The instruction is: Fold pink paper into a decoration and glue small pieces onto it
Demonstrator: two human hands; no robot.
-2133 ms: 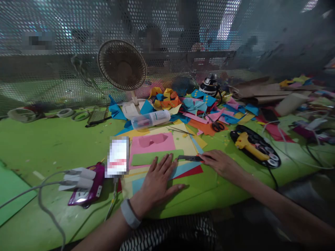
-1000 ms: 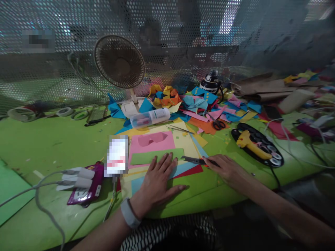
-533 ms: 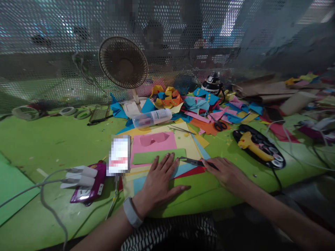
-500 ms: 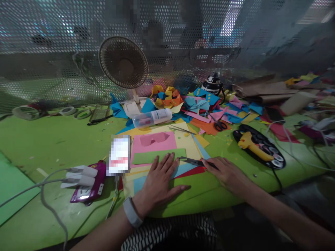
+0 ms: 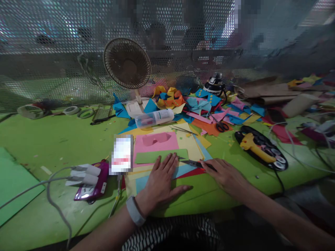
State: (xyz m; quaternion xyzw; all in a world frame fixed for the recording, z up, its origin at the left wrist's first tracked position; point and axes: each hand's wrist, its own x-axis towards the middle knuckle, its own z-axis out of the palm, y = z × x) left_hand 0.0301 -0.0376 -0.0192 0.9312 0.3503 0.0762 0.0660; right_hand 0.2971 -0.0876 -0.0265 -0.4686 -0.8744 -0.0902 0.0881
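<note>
My left hand lies flat with fingers spread, its fingertips on a folded green paper strip. Beneath that strip is a pink sheet with a curved pink cutout on it. More coloured sheets in cream, blue and red lie stacked below. My right hand is closed round dark scissors, whose slim blades point left and lie low over the papers, near the strip's right end. The fingers partly hide the scissors' handles.
A lit phone and a purple power strip with cables are at left. Behind the papers lie a plastic bottle, tweezers, black scissors and paper scraps. A fan stands behind; a yellow-handled tool rests right.
The whole view has shifted slightly, so things appear a little farther right. My left hand stays flat on the strip, and the scissors' blades have shifted slightly against the papers.
</note>
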